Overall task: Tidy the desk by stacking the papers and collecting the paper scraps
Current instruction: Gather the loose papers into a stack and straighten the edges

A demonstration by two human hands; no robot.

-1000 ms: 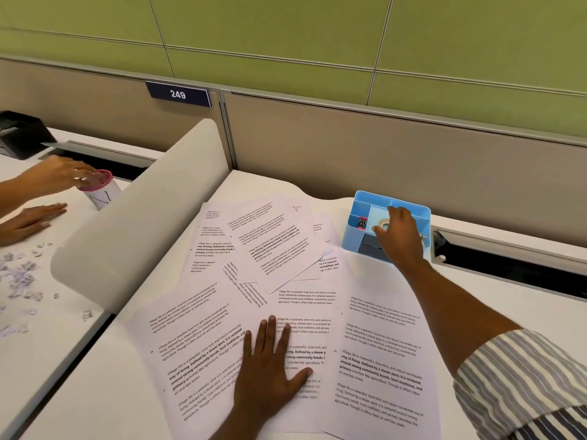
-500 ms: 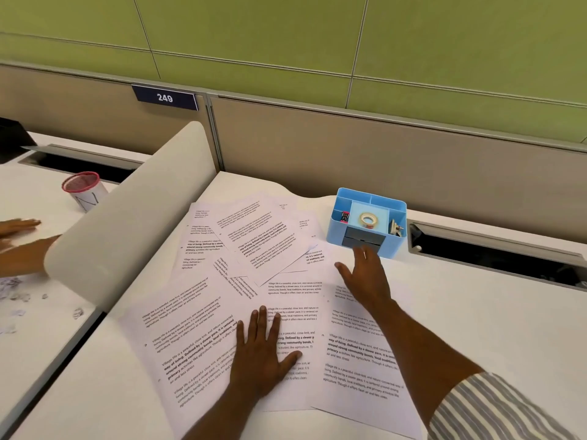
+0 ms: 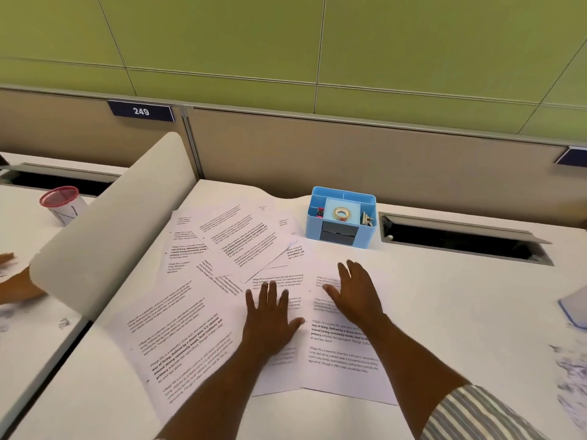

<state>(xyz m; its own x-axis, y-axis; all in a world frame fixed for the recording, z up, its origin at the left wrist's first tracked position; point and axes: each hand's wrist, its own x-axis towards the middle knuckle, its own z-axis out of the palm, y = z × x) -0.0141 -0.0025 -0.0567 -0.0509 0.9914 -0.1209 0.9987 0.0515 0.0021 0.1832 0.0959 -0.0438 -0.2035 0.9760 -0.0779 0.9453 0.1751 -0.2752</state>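
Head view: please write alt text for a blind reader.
The left hand and right hand rest flat on scattered white printed paper sheets on a white desk. A light blue plastic organiser with a tape roll stands behind them.

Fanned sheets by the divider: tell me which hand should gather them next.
Probably left. The left hand lies flat on the middle sheets, nearer the fanned sheets; the right hand rests on the rightmost sheet, farther away.
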